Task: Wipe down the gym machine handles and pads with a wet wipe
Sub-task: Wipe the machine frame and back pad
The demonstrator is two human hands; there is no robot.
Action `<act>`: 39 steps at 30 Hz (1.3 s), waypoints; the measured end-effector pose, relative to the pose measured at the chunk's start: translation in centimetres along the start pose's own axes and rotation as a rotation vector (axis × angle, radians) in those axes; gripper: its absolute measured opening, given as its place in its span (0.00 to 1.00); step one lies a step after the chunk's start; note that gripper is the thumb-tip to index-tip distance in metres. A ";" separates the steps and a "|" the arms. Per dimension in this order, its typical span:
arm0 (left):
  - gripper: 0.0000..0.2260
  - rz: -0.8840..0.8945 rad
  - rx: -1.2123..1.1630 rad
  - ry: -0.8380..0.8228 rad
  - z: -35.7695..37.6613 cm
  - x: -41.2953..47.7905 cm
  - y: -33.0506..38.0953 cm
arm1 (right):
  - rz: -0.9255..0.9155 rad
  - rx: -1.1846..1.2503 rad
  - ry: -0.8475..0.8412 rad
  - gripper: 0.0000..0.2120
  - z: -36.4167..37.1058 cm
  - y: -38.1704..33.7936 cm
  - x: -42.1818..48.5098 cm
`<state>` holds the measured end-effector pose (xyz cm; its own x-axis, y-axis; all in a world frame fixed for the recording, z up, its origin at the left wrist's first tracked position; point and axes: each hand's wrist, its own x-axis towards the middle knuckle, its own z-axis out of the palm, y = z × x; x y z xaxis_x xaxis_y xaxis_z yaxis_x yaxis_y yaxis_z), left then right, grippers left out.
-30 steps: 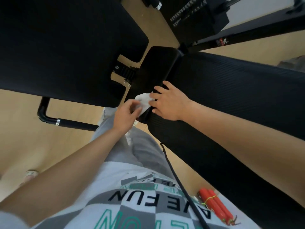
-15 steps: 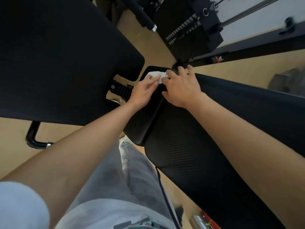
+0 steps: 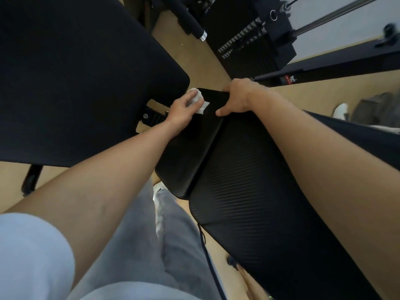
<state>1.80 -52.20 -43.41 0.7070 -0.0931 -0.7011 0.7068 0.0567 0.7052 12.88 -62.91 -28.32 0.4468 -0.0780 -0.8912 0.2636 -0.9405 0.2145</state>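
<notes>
The left hand (image 3: 183,110) is clamped on a white crumpled wet wipe (image 3: 198,102), fingers curled over it and pressing it onto the far left corner of a smooth black rectangular pad (image 3: 190,152), at about eleven o'clock on that pad's face. Part of the wipe sticks out from under the fingers toward three o'clock. The right hand (image 3: 239,97) grips the same pad at its twelve o'clock edge: the fingers are bent over the far rim and the thumb lies on the top face. The two hands are near each other but apart.

A ribbed black vinyl pad (image 3: 259,202) touches the smooth pad along its three o'clock side. A broad matte black cushion (image 3: 75,83) fills the nine o'clock area. A black weight stack (image 3: 244,46) stands at one o'clock on the tan wooden floor (image 3: 205,68). Grey trousers (image 3: 173,245) show at six o'clock.
</notes>
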 end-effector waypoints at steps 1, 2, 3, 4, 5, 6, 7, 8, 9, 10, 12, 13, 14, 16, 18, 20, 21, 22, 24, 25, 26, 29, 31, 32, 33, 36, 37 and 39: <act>0.26 -0.012 -0.003 -0.031 -0.2 0.1 -0.2 | -0.023 0.025 -0.027 0.39 -0.3 0.2 0.4; 0.27 -0.008 -0.003 -0.055 -0.3 0.1 -0.3 | -0.048 0.051 -0.043 0.38 -0.5 0.4 0.5; 0.27 0.016 0.001 -0.074 -0.3 -0.1 -0.3 | -0.067 0.077 -0.051 0.38 -0.6 0.6 0.6; 0.26 0.061 0.008 -0.085 -0.1 -0.5 -0.4 | -0.082 0.097 -0.052 0.37 -0.6 0.9 0.6; 0.26 0.119 0.015 -0.095 0.2 -0.8 -0.4 | -0.094 0.113 -0.043 0.36 -0.5 1.1 0.6; 0.26 0.172 0.019 -0.107 0.5 -1.2 -0.4 | -0.099 0.124 -0.030 0.36 -0.4 1.3 0.7; 0.25 0.213 0.023 -0.122 0.8 -1.5 -0.5 | -0.104 0.130 -0.017 0.35 -0.3 1.3 0.7; 0.25 0.242 0.029 -0.138 1.0 -1.6 -0.5 | -0.109 0.132 -0.007 0.36 -0.1 1.4 0.8; 0.25 0.255 0.036 -0.152 1.0 -1.5 -0.6 | -0.111 0.138 -0.002 0.37 0.0 1.4 0.9; 0.25 0.254 0.041 -0.164 1.0 -1.3 -0.5 | -0.109 0.148 0.001 0.37 0.0 1.5 1.0; 0.26 0.204 0.053 -0.162 0.4 -0.7 -0.5 | -0.113 0.169 0.004 0.38 0.0 1.5 0.9; 0.26 0.165 0.056 -0.151 0.0 -0.2 -0.6 | -0.122 0.175 0.004 0.38 0.0 1.5 0.9; 0.26 0.124 0.060 -0.136 -0.5 0.2 -0.7 | -0.131 0.180 0.004 0.38 0.0 1.5 0.9; 0.27 0.057 0.067 -0.117 -1.1 0.6 -0.9 | -0.146 0.188 -0.001 0.38 -0.1 1.5 0.7; 0.27 0.065 0.074 -0.121 -1.2 0.2 -1.1 | -0.157 0.194 0.000 0.38 -0.1 1.6 0.6; 0.26 0.147 0.082 -0.138 -0.8 -1.1 -1.1 | -0.167 0.188 0.007 0.38 -0.1 1.6 0.5; 0.26 0.193 0.091 -0.149 -0.6 -1.8 -1.2 | -0.176 0.180 0.011 0.37 0.0 1.6 0.5; 0.26 0.232 0.104 -0.160 -0.3 -2.4 -1.4 | -0.187 0.171 0.015 0.37 0.1 1.5 0.5; 0.26 0.283 0.136 -0.169 0.0 -2.8 -1.8 | -0.208 0.156 0.014 0.36 0.2 1.5 0.6; 0.25 0.291 0.145 -0.169 -0.1 -2.7 -1.9 | -0.217 0.152 0.010 0.35 0.2 1.6 0.7; 0.25 0.283 0.139 -0.167 -0.4 -2.2 -2.0 | -0.223 0.151 0.002 0.34 0.2 1.6 0.7; 0.26 0.207 0.104 -0.145 -1.2 -0.3 -2.1 | -0.230 0.159 -0.017 0.33 0.3 1.6 1.1; 0.26 0.131 0.081 -0.123 -1.5 0.9 -2.1 | -0.221 0.173 -0.011 0.33 0.4 1.7 1.3; 0.26 0.100 0.072 -0.111 -1.4 1.1 -2.2 | -0.217 0.177 -0.006 0.33 0.4 1.7 1.4; 0.26 0.088 0.068 -0.102 -1.3 1.0 -2.3 | -0.213 0.178 -0.001 0.33 0.5 1.7 1.5; 0.26 0.210 0.129 -0.107 -0.6 -1.2 -3.2 | -0.209 0.181 0.006 0.33 0.6 1.6 1.6; 0.26 0.276 0.168 -0.114 -0.4 -2.2 -3.6 | -0.209 0.180 0.011 0.33 0.6 1.6 1.7; 0.26 0.351 0.229 -0.127 -0.2 -3.2 -3.9 | -0.210 0.175 0.027 0.34 0.8 1.7 1.7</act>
<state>-3.20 -51.90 -43.99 0.8843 -0.2299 -0.4063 0.3903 -0.1135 0.9137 13.43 -64.87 -29.84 0.4212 0.1318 -0.8973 0.2024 -0.9781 -0.0487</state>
